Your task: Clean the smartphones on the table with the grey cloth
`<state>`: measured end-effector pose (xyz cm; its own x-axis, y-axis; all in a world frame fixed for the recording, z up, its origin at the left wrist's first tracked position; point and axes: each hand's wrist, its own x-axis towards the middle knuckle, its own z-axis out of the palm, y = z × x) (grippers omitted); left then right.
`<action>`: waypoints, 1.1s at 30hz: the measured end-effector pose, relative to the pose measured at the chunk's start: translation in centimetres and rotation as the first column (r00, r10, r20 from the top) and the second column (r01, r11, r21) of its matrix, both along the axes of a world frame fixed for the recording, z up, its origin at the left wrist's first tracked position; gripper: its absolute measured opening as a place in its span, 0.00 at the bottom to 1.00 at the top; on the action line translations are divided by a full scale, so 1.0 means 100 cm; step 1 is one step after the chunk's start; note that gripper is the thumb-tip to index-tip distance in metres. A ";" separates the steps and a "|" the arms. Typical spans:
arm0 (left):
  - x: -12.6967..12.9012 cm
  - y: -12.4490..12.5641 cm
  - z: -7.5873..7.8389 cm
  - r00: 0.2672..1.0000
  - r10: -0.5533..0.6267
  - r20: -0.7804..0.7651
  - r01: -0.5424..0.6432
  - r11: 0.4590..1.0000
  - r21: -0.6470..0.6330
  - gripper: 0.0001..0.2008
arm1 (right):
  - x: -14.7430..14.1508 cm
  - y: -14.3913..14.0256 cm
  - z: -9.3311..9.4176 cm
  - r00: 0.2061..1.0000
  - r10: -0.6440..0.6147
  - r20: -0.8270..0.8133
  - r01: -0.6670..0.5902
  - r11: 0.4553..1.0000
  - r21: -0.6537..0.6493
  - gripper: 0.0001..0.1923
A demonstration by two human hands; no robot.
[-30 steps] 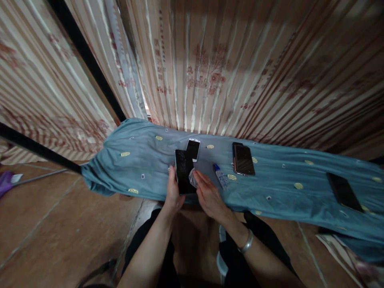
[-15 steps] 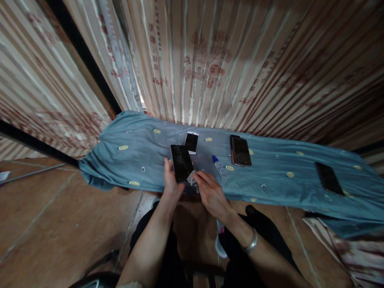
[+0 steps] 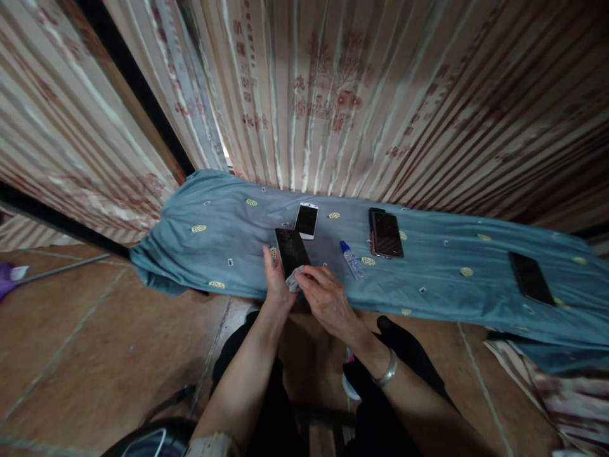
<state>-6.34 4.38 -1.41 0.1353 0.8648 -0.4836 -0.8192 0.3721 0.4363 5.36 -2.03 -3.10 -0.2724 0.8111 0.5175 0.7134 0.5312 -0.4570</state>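
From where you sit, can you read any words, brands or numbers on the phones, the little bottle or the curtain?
Curtain: red printed marks in columns, too blurred to read.
Small bottle: label too small to read.
Black phone, held by the left hand while the right hand presses a cloth on it: no text shows.
White phone, two other dark phones: nothing legible.

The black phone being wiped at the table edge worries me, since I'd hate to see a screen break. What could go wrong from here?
1. The black phone lies near the front edge of the blue patterned cloth, steadied by the left hand; a hard push from the right hand pressing the small grey wipe might slide it off.
2. The small clear bottle with a blue cap lies close beside the right hand and could be knocked.
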 end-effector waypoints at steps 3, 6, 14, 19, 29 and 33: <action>0.001 0.000 -0.004 1.000 -0.001 -0.004 0.001 0.999 0.032 0.31 | -0.006 0.001 0.004 0.999 0.034 -0.010 -0.034 0.999 -0.001 0.21; 0.001 0.000 -0.007 1.000 0.014 -0.007 -0.013 0.997 0.070 0.28 | -0.010 0.003 0.006 0.998 0.056 -0.022 -0.056 0.998 -0.013 0.20; 0.005 -0.004 0.004 0.998 0.055 -0.031 -0.053 0.997 0.061 0.27 | -0.011 0.009 -0.002 0.996 0.041 -0.079 -0.043 0.999 -0.020 0.22; 0.011 -0.009 0.010 0.999 0.050 -0.012 -0.050 0.998 0.023 0.28 | -0.008 0.018 -0.004 0.995 0.006 -0.098 -0.008 1.000 -0.021 0.21; 0.029 -0.021 -0.003 0.998 -0.038 -0.047 0.042 0.996 0.082 0.24 | 0.007 0.043 -0.009 0.989 -0.089 -0.121 0.087 0.996 -0.026 0.22; 0.031 -0.026 -0.002 0.995 -0.100 -0.017 0.101 0.995 0.029 0.26 | 0.013 0.051 -0.012 0.985 -0.107 -0.134 0.104 0.994 -0.033 0.21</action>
<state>-3.27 1.73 -1.57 0.2148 0.8612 -0.4607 -0.7714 0.4389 0.4608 6.65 3.05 -4.27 -0.1138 0.8453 0.5220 0.6954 0.4430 -0.5658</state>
